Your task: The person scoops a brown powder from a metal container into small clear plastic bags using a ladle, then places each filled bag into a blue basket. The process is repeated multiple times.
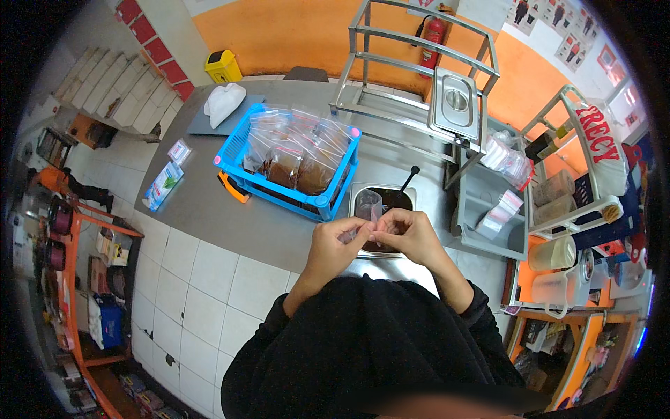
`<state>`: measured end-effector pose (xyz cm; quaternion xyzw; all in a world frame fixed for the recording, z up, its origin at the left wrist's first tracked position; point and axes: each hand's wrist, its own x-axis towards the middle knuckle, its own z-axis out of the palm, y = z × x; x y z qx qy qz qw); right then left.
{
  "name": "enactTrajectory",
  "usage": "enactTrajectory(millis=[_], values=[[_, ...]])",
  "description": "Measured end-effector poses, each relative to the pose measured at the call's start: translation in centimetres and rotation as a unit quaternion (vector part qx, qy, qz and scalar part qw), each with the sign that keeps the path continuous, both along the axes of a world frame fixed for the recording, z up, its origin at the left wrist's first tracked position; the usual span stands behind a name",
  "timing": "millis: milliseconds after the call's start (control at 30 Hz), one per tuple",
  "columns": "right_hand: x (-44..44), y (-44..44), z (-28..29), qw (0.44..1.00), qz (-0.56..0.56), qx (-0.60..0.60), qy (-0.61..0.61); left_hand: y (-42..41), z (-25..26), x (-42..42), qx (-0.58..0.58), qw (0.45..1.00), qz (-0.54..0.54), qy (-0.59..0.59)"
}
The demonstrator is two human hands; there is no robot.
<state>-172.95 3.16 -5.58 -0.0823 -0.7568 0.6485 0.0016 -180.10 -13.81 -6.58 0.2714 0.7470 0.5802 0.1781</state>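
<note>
My left hand (339, 245) and my right hand (411, 235) meet fingertip to fingertip over a steel food pan (412, 201). Between them they pinch a clear plastic bag (368, 201), partly hidden by my fingers. Dark brown contents (392, 198) show in the pan, and a black-handled utensil (410, 179) leans out of its far side. Left of the pan, a blue plastic crate (277, 183) holds several clear zip bags (314, 175) filled with something brown. Their zip strips point upward.
An orange-handled tool (233, 187) touches the crate's left side. Farther left lie a packet (163, 186) and a white cloth (224, 105) on a grey board (201, 121). Right stand a steel frame (413, 55) bearing a lidded pan (454, 102), and a grey bin (466, 222) with plastic packs.
</note>
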Motion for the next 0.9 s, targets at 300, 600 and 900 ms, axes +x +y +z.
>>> enactTrajectory(millis=[300, 600, 900], values=[[0.0, 0.6, -0.4, 0.997, 0.043, 0.052, 0.027, 0.0, 0.4, -0.1, 0.058, 0.997, -0.044, -0.018], [-0.2, 0.7, 0.2, 0.972, 0.123, -0.198, -0.028, -0.5, 0.6, -0.8, 0.092, 0.984, -0.113, -0.099], [-0.7, 0.1, -1.0, 0.949, -0.13, 0.251, 0.142, 0.4, -0.7, -1.3, -0.032, 0.992, -0.002, 0.12]])
